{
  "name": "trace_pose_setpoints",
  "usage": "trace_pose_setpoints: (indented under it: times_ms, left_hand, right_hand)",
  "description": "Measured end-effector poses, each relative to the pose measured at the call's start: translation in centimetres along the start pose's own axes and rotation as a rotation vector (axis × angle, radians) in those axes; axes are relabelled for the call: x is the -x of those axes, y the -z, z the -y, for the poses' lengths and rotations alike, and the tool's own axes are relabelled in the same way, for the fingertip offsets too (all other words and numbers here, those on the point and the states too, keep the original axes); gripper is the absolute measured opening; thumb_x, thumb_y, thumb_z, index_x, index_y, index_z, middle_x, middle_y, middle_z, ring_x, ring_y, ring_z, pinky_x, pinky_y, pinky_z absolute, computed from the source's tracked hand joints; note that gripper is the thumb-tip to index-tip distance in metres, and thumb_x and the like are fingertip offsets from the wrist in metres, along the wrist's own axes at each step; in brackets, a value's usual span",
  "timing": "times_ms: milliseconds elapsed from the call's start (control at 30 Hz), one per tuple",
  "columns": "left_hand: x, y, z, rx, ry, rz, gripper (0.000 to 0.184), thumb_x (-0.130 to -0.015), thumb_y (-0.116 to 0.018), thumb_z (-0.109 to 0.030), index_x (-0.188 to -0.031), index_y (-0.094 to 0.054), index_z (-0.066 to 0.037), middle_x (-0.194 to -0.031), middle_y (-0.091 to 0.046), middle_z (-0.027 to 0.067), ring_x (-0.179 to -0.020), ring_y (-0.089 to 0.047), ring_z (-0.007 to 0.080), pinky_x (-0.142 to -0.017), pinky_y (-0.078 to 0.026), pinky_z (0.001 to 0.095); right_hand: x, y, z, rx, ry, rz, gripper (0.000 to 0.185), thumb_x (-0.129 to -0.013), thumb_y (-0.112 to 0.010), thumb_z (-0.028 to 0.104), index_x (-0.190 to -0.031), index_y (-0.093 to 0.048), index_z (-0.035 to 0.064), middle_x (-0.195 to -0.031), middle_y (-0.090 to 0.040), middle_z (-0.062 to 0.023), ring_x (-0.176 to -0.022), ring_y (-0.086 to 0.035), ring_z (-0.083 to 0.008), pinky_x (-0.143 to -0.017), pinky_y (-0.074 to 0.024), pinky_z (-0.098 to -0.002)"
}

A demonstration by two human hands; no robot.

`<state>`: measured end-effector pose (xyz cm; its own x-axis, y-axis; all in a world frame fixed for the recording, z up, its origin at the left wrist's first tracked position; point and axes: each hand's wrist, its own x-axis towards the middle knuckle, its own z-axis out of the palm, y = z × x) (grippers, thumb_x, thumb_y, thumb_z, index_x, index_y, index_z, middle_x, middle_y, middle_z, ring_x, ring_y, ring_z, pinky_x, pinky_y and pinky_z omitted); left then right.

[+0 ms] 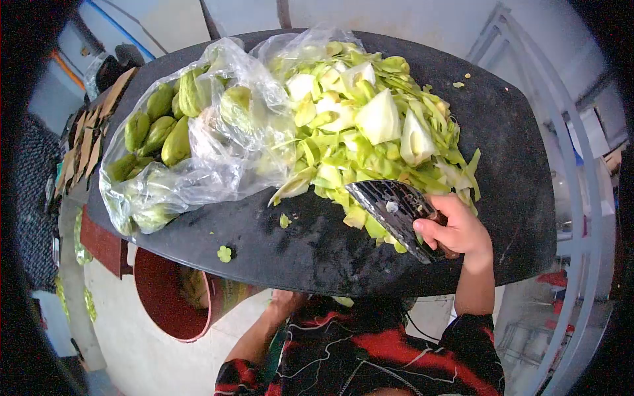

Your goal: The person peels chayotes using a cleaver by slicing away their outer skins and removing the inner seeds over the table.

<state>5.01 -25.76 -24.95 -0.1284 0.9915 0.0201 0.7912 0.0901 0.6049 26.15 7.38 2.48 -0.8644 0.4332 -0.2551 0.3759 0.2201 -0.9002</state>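
My right hand (456,228) is closed around the handle of a broad, dark-bladed cleaver (386,211), held over the near edge of a heap of green peelings (350,162). Large pale pieces of peeled chayote (380,117) lie on top of the heap. My left hand (287,302) is low at the table's near edge, beside the bucket; the tabletop hides its fingers. Left of the heap, a clear plastic bag (231,175) holds several whole green chayotes (157,135).
The dark table (317,244) has a curved edge; scraps of peel (224,253) lie on it. Below, at left, stands a reddish bucket (158,297) with pale contents. Metal rails (574,191) run along the right side. Cardboard pieces (86,145) lie beyond the table's left end.
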Motion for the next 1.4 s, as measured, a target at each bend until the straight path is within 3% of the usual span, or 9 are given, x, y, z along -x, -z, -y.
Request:
trace_pose_setpoints:
  times_ms: [333, 433, 633, 867, 933, 967, 1033, 1067, 1400]
  left_hand:
    - [2.5, -0.6, 3.8, 0.036, 0.083, -0.033, 0.043, -0.085, -0.054, -0.01, -0.127, -0.055, -0.001, -0.131, -0.053, 0.0259, -0.121, -0.047, 0.0461, -0.105, -0.035, 0.0517]
    - [1.3, 1.8, 1.3, 0.256, 0.291, -0.046, 0.041, -0.086, -0.054, -0.011, -0.125, -0.056, -0.001, -0.13, -0.053, 0.0257, -0.122, -0.046, 0.0457, -0.105, -0.035, 0.0514]
    - [0.7, 0.2, 1.8, -0.201, 0.159, -0.093, 0.042, -0.088, -0.056, -0.017, -0.127, -0.055, -0.002, -0.135, -0.051, 0.0234, -0.125, -0.045, 0.0447, -0.106, -0.034, 0.0503]
    - [-0.4, 0.7, 1.6, 0.003, 0.26, -0.019, 0.046, -0.087, -0.056, -0.017, -0.131, -0.053, -0.003, -0.138, -0.049, 0.0226, -0.126, -0.043, 0.0447, -0.107, -0.033, 0.0516]
    - [0.5, 0.8, 0.5, 0.159, -0.017, -0.181, 0.052, -0.083, -0.06, -0.02, -0.131, -0.052, -0.003, -0.139, -0.046, 0.0247, -0.126, -0.043, 0.0466, -0.107, -0.032, 0.0523]
    - [0.5, 0.6, -0.1, 0.159, -0.017, -0.181, 0.052, -0.083, -0.06, -0.02, -0.131, -0.052, -0.003, -0.139, -0.046, 0.0247, -0.126, -0.043, 0.0466, -0.107, -0.032, 0.0523]
    - [-0.5, 1.8, -2.8, 0.144, 0.02, 0.286, 0.054, -0.079, -0.064, -0.02, -0.129, -0.054, -0.002, -0.137, -0.046, 0.0273, -0.126, -0.041, 0.0484, -0.108, -0.03, 0.0532]
    - [-0.5, 2.0, -3.5, 0.13, 0.011, 0.38, 0.054, -0.079, -0.064, -0.02, -0.129, -0.054, -0.002, -0.136, -0.047, 0.0273, -0.125, -0.042, 0.0483, -0.107, -0.031, 0.0532]
    - [0.7, -3.5, 0.9, -0.111, -0.238, -0.047, 0.054, -0.076, -0.066, -0.019, -0.127, -0.055, -0.001, -0.127, -0.054, 0.0271, -0.115, -0.051, 0.0476, -0.098, -0.04, 0.0532]
  right_hand:
    - [0.0, 0.2, -0.6, 0.016, 0.003, 0.009, 0.019, -0.09, -0.064, 0.017, -0.083, -0.059, 0.0005, -0.056, -0.058, -0.0011, -0.048, -0.054, -0.0086, -0.046, -0.042, -0.0267]
    - [-0.1, 0.2, -0.3, 0.005, 0.018, 0.003, 0.019, -0.09, -0.064, 0.017, -0.082, -0.059, 0.0007, -0.056, -0.058, -0.0009, -0.048, -0.055, -0.0087, -0.046, -0.0422, -0.0267]
    - [0.0, 0.1, 0.0, 0.043, -0.014, -0.001, 0.018, -0.089, -0.064, 0.016, -0.081, -0.059, 0.001, -0.056, -0.058, -0.001, -0.049, -0.055, -0.0089, -0.047, -0.0425, -0.0269]
    - [0.2, 0.2, -0.3, 0.019, 0.023, -0.012, 0.017, -0.089, -0.064, 0.016, -0.082, -0.059, 0.0006, -0.056, -0.059, -0.0011, -0.048, -0.055, -0.0087, -0.047, -0.0427, -0.027]
    - [0.2, 0.2, -0.2, 0.0, 0.024, -0.006, 0.017, -0.089, -0.064, 0.016, -0.083, -0.059, 0.0005, -0.056, -0.059, -0.0015, -0.048, -0.055, -0.0085, -0.047, -0.0426, -0.027]
    - [0.3, 0.1, -0.3, 0.001, 0.024, -0.006, 0.017, -0.089, -0.064, 0.016, -0.083, -0.059, 0.0005, -0.056, -0.059, -0.0015, -0.048, -0.055, -0.0085, -0.047, -0.0426, -0.027]
    - [0.3, 0.0, -0.3, 0.003, 0.025, -0.011, 0.017, -0.09, -0.064, 0.015, -0.083, -0.059, 0.0005, -0.056, -0.059, -0.0015, -0.048, -0.055, -0.0082, -0.046, -0.0423, -0.0268]
    - [0.3, 0.0, -0.2, 0.006, 0.027, -0.013, 0.017, -0.09, -0.064, 0.015, -0.083, -0.059, 0.0005, -0.056, -0.059, -0.0015, -0.048, -0.055, -0.0082, -0.046, -0.0423, -0.0268]
    - [0.3, 0.0, -0.1, -0.002, 0.052, -0.012, 0.019, -0.09, -0.064, 0.016, -0.082, -0.057, 0.0002, -0.056, -0.058, -0.0016, -0.048, -0.055, -0.0081, -0.045, -0.0425, -0.0266]
